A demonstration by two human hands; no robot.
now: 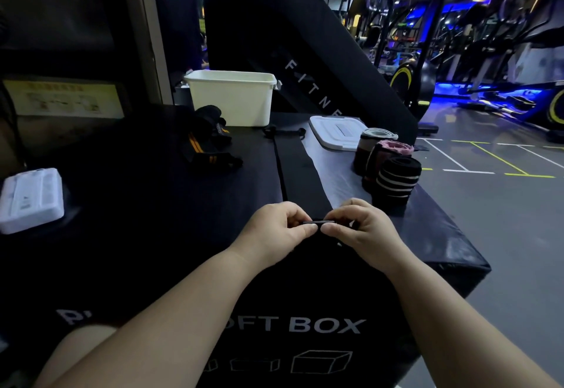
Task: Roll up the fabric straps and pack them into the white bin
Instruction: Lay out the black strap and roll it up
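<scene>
Padded black table (137, 204) carries everything; lighting is dim and blue.

White bin (232, 97) stands at the far edge with its lid (335, 134) off and lying flat to the right. I judge it is left open to take rolls. I cannot see into it from this angle.

Long black strap (300, 171) is laid out straight from near the bin toward me, presumably flattened so it rolls evenly from the near end.

Three finished rolls (393, 180) stand on end in a touching cluster at the right edge, not yet in the bin.

Loose straps with orange stripes (207, 143) are heaped left of the bin, unrolled. How many there are I cannot tell — black on black.

Left hand (274, 229) and right hand (363, 229) meet at the strap's near end. The fingers (308, 229) of both are curled and pinch that end from either side, which I read as the first turn being started. The fold is mostly covered, so I cannot judge how tight it is.

The strap's far end merges with a dark cord — unclear.
</scene>
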